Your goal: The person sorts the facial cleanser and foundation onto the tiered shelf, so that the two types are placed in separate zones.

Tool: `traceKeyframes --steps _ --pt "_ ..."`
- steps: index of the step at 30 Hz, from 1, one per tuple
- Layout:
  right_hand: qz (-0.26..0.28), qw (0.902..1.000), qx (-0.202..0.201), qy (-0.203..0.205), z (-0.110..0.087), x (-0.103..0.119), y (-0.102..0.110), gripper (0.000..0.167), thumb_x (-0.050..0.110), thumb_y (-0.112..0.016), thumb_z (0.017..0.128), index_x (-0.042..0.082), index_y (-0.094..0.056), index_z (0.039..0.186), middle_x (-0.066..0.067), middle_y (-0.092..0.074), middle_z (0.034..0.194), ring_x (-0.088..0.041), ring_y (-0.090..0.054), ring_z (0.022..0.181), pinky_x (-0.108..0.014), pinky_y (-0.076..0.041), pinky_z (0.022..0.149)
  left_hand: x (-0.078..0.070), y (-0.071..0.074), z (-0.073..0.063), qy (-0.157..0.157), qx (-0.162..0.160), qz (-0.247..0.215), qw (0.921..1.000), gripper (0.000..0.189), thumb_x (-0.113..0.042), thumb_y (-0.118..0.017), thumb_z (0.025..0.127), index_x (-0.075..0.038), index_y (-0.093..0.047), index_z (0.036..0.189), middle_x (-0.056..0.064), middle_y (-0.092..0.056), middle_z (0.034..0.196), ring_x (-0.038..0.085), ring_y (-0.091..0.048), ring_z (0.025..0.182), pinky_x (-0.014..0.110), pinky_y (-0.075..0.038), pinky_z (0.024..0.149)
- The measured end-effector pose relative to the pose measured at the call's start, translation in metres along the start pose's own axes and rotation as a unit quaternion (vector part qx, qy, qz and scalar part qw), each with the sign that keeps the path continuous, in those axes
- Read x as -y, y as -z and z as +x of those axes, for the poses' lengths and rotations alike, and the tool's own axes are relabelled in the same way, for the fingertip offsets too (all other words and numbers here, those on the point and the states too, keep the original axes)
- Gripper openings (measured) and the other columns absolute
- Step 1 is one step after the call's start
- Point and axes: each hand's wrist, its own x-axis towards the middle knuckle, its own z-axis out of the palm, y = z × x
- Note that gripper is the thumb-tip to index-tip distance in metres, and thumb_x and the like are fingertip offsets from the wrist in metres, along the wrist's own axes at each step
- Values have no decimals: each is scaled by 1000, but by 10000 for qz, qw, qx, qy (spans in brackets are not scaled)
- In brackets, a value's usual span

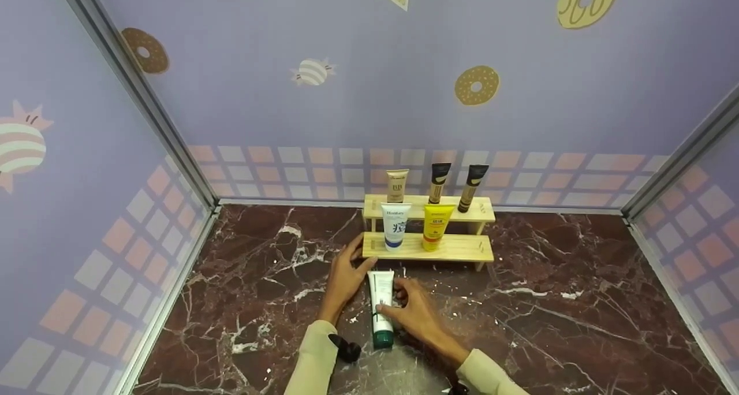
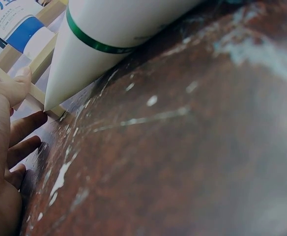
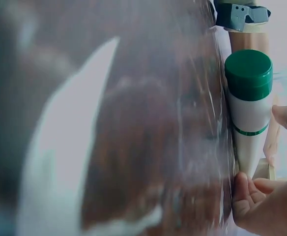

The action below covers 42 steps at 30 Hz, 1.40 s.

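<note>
A white squeeze tube with a green cap lies on the dark marble tabletop, cap toward me. My right hand holds this tube from the right, thumb on top and fingers along its side; in the right wrist view the curled fingers sit low beside it. At the left end of a two-step wooden stand, my left hand grips the lower step, its thumb on the wood in the left wrist view. On that step stand a white-and-blue tube and a yellow tube.
Three slimmer tubes stand on the upper step: a beige one and two with black tops, the rightmost leaning. Behind the stand rises a purple patterned wall. Marble tabletop stretches to both sides.
</note>
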Motion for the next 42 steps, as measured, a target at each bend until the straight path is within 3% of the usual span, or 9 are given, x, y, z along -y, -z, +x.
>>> traceKeyframes --steps 6,8,12,17,24,28,34,40,42 --pt "-343 9992 -199 -106 2 4 -7 75 37 -95 86 -5 -64 140 -12 -67 115 -25 -65 102 -47 -60 90 -1 0 1 13 1 -12 10000 74 -27 -82 102 -2 -50 164 27 -62 152 36 -71 131 58 -28 133" --pt "-531 9980 -275 -218 2 6 -9 80 42 -95 85 -4 -64 142 -14 -68 119 -30 -67 107 -52 -60 94 -1 -1 1 10 -13 11 10000 74 -28 -82 102 -2 -51 163 27 -63 151 37 -71 131 59 -28 133" --pt "-821 9947 -393 -476 2 9 -13 88 48 -96 81 -2 -63 145 -22 -67 133 -40 -66 123 -62 -57 105 -1 -1 1 24 0 -45 10000 74 -27 -82 102 -1 -50 163 28 -60 154 38 -70 132 58 -39 127" --pt "-653 9956 -416 -526 4 12 -18 92 42 -98 80 -8 -59 147 -31 -61 141 -48 -60 131 -65 -52 113 -1 -1 1 -27 -25 -67 10000 73 -25 -82 102 1 -51 162 31 -59 153 39 -70 131 58 -45 123" --pt "-669 9950 -402 -623 4 15 -19 93 42 -99 79 -8 -59 147 -28 -61 138 -42 -62 123 -62 -57 106 0 0 1 79 -67 -4 9999 74 -27 -83 101 0 -52 162 32 -63 148 39 -72 128 60 -23 134" --pt "-759 9939 -443 -660 3 17 -18 88 37 -100 77 -7 -63 143 -23 -63 130 -36 -62 114 -58 -60 98 -1 -1 1 29 -94 82 9999 74 -26 -84 101 0 -52 162 32 -64 147 38 -73 127 59 -21 135" --pt "-973 9921 -454 -650 2 16 -18 78 29 -96 74 -5 -67 138 -17 -65 119 -29 -61 103 -50 -60 86 2 -3 1 22 -100 -49 9999 73 -22 -84 100 1 -52 162 36 -57 152 40 -72 128 55 -42 126" --pt "-1004 9923 -457 -562 2 13 -12 69 27 -97 74 -3 -71 131 -12 -67 107 -24 -61 93 -45 -58 78 1 -2 1 18 -76 -54 10000 73 -23 -84 101 1 -52 162 31 -63 149 38 -72 128 57 -22 136" --pt "-934 9936 -440 -467 2 11 -10 62 26 -97 75 -3 -73 125 -10 -68 101 -22 -61 87 -43 -58 75 0 -1 1 18 -67 -21 10000 72 -25 -83 102 0 -52 162 29 -63 150 36 -72 129 56 -24 135"
